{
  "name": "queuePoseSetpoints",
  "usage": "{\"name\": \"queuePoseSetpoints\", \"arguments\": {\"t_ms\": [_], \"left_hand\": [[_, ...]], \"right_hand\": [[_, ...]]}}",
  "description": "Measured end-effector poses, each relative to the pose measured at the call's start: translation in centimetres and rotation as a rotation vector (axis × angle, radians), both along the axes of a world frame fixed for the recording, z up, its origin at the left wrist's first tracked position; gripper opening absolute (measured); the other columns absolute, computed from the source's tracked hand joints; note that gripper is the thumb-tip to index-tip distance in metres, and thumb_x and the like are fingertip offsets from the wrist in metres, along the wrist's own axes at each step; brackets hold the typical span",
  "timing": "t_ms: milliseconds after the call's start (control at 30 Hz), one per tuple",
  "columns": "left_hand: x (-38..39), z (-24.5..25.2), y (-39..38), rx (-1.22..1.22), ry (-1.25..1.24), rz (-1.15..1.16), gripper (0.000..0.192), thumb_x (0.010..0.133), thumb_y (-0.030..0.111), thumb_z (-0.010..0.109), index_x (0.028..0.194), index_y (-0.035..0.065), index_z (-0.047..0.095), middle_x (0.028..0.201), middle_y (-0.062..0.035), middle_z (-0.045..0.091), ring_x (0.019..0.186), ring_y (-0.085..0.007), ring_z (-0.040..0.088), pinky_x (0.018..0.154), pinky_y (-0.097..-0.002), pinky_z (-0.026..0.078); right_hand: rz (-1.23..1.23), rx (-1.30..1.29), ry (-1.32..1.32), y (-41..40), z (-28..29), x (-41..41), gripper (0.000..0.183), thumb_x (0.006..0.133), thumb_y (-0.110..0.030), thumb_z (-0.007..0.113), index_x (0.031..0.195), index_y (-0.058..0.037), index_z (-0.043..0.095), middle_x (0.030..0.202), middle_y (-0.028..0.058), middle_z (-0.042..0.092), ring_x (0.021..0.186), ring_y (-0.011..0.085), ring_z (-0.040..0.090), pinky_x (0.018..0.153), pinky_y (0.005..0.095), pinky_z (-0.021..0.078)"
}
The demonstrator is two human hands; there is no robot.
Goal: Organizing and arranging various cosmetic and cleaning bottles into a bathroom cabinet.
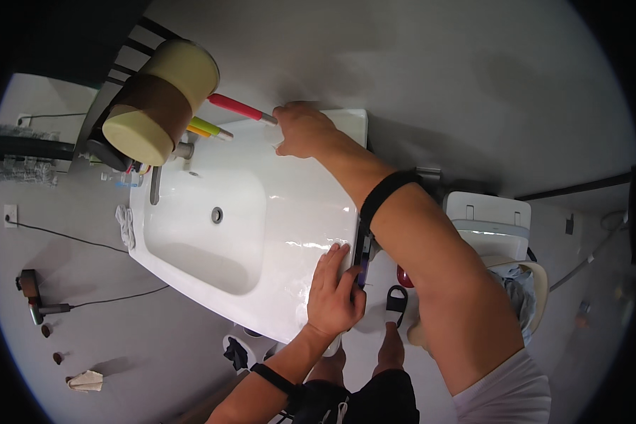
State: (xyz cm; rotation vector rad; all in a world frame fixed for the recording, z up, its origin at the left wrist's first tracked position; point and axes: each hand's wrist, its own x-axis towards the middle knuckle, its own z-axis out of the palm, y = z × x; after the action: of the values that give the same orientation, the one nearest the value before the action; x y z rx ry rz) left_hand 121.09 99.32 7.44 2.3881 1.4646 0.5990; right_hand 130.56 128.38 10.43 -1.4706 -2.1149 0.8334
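Observation:
My left hand point(335, 297) lies on the rim of a white ceramic washbasin point(291, 212), fingers extended and holding nothing. Over the basin's far deck, my right hand point(303, 131) has its fingers curled beside a small translucent object point(271, 133); whether it grips this cannot be told. The metal tip of a red-handled item point(238, 107) comes close to the right fingertips. To its left are a yellow-green-handled item point(206, 126) and an orange one point(199, 131). A cream cylinder with a brown band point(161, 103) stands out in front of the wall rack. The basin holds a metal drain point(217, 214).
The faucet point(155, 185) is at the basin's left. A white cloth point(124, 227) hangs over the left rim. A hair dryer point(32, 297) is on the wall, its cord running toward the basin. A toilet point(487, 212) and a lined bin point(540, 297) stand at right.

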Motion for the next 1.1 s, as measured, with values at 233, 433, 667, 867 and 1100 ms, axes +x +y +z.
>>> {"name": "queuePoseSetpoints", "arguments": {"t_ms": [233,433,667,867,1100], "left_hand": [[0.6,-0.5,-0.4,-0.015,0.002,-0.009,0.040,0.073,0.001,0.062,0.112,0.0009,0.068,0.144,-0.0254,0.053,0.136,-0.0470,0.051,0.116,-0.0547,0.041],[0.0,-0.5,-0.2,0.007,0.027,0.008,0.037,0.074,0.001,0.062,0.110,0.0006,0.069,0.142,-0.0257,0.053,0.136,-0.0479,0.050,0.115,-0.0549,0.042],[0.5,-0.5,-0.3,-0.029,0.043,-0.039,0.035,0.079,-0.002,0.055,0.112,-0.0015,0.068,0.150,-0.0277,0.048,0.142,-0.0487,0.045,0.116,-0.0510,0.041],[0.0,-0.6,-0.7,-0.041,0.068,-0.044,0.037,0.081,-0.004,0.049,0.113,-0.0014,0.068,0.153,-0.0271,0.045,0.146,-0.0474,0.041,0.118,-0.0502,0.038],[0.6,-1.0,-0.8,-0.048,0.075,-0.041,0.039,0.079,-0.005,0.049,0.113,-0.0011,0.068,0.154,-0.0280,0.044,0.147,-0.0479,0.039,0.121,-0.0513,0.035]], "right_hand": [[-0.044,-0.186,0.588,-4.3,-3.8,6.8,0.080,0.074,-0.028,0.092,0.142,-0.0051,0.058,0.129,0.0153,0.067,0.115,0.0273,0.066,0.095,0.0402,0.0552],[-0.396,-0.382,1.430,-15.6,-10.4,13.0,0.077,0.086,-0.008,0.083,0.153,-0.0044,0.044,0.126,0.0102,0.064,0.100,0.0163,0.066,0.078,0.0288,0.0566],[-0.489,-0.181,0.585,-30.6,-24.9,7.1,0.079,0.075,-0.005,0.088,0.144,-0.0133,0.051,0.135,0.0145,0.058,0.125,0.0337,0.061,0.105,0.0410,0.0514],[-0.393,-0.318,0.487,-34.9,-23.6,4.0,0.072,0.073,-0.002,0.079,0.139,-0.0157,0.054,0.133,0.0173,0.054,0.123,0.0434,0.058,0.103,0.0468,0.0529],[-0.560,-0.177,0.429,-31.8,-25.8,4.7,0.072,0.076,0.002,0.077,0.142,-0.0140,0.052,0.139,0.0194,0.051,0.125,0.0450,0.055,0.106,0.0479,0.0500]]}}
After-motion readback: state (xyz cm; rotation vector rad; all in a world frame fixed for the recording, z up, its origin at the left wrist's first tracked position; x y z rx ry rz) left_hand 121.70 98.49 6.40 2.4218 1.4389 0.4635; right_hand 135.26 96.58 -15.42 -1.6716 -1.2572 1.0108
